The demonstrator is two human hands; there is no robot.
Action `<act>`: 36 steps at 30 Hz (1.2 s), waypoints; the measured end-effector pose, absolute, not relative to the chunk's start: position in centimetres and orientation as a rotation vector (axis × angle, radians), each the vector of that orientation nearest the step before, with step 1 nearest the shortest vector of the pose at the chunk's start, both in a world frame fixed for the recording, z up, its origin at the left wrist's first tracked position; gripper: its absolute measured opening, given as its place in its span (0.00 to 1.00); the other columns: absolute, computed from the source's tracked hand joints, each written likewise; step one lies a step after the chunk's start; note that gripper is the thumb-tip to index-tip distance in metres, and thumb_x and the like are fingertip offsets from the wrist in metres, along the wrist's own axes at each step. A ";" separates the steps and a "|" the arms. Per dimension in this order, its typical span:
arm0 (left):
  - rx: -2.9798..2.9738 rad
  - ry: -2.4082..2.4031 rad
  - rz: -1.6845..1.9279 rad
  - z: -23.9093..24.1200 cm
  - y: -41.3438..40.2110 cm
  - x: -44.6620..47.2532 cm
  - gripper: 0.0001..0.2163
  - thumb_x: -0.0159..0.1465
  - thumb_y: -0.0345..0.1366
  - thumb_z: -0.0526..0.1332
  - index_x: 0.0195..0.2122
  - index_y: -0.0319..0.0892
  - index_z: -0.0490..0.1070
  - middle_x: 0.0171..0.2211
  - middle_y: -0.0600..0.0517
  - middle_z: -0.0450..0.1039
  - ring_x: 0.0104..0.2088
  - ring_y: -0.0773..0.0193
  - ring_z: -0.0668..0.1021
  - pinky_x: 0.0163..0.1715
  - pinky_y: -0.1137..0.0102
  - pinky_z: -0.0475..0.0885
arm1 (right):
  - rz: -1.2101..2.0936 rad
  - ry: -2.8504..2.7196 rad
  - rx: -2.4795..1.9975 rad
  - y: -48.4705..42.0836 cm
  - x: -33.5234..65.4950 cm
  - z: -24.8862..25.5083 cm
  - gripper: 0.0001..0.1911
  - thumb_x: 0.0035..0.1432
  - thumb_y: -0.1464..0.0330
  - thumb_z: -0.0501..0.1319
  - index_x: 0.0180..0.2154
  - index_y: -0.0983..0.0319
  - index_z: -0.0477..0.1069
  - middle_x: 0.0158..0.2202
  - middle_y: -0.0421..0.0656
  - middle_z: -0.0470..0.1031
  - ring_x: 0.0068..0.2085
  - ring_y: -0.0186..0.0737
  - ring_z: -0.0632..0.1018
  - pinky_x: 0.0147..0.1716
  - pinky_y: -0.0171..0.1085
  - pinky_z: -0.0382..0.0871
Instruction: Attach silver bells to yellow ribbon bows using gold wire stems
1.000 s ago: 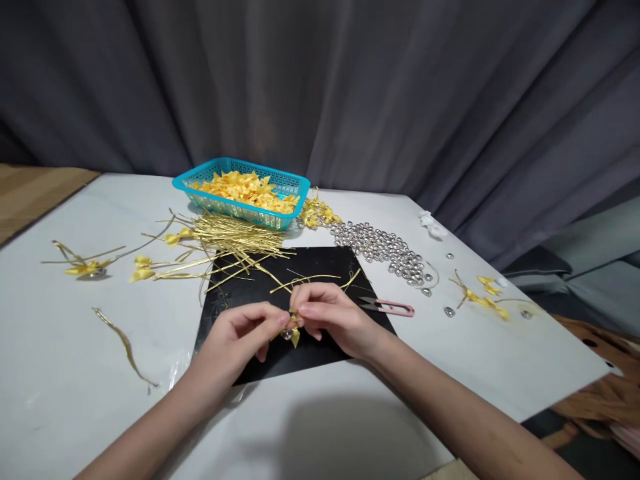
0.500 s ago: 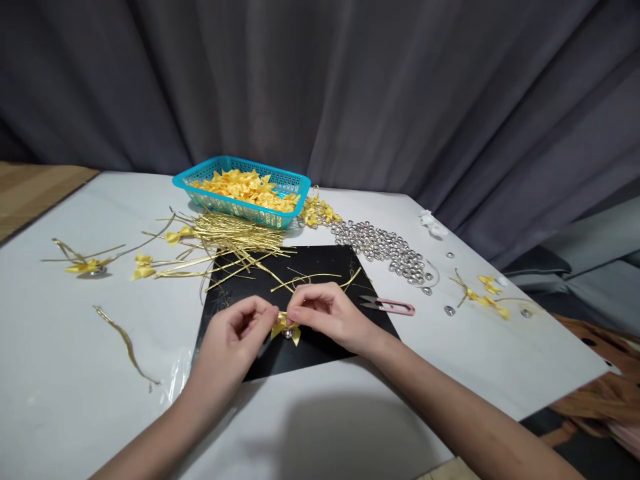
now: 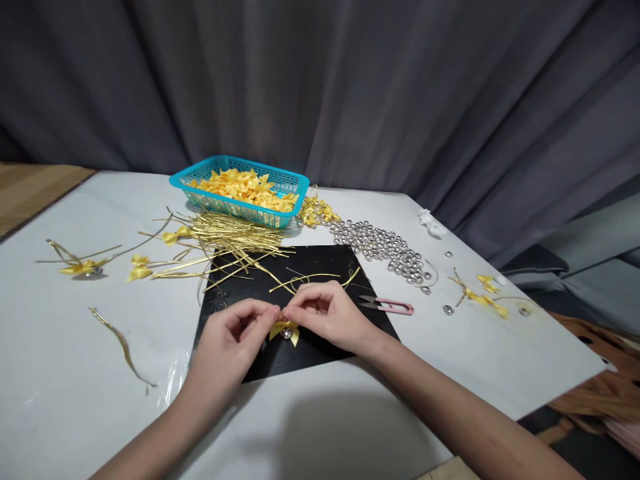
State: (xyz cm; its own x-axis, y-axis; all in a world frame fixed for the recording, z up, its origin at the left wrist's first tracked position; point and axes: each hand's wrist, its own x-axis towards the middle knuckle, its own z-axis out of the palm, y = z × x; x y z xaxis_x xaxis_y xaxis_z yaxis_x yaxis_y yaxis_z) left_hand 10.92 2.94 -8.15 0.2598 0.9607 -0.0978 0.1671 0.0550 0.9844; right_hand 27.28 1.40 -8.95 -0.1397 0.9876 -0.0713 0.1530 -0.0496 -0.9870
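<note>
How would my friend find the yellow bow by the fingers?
Find the white table, then the black mat. Over the mat, the left hand and right hand meet, with the yellow bow right below. Others lie in the blue basket or nearby; only this one, with its silver bead, is at the hands.

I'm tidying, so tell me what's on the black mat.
Gold strands lie on the black mat toward its far edge; the pink snips overlap its right edge; bits at left are unclear. The left hand and right hand, holding a yellow bow, cover its middle, hiding anything beneath.
</note>
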 end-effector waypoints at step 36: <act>1.296 1.081 0.774 -8.0 3.5 11.1 0.13 0.48 0.47 0.65 0.19 0.43 0.74 0.15 0.55 0.63 0.20 0.66 0.65 0.22 0.72 0.60 | 1.579 -1.140 -1.249 1.7 27.6 -7.8 0.15 0.42 0.60 0.70 0.24 0.65 0.72 0.18 0.35 0.68 0.16 0.21 0.57 0.13 0.28 0.44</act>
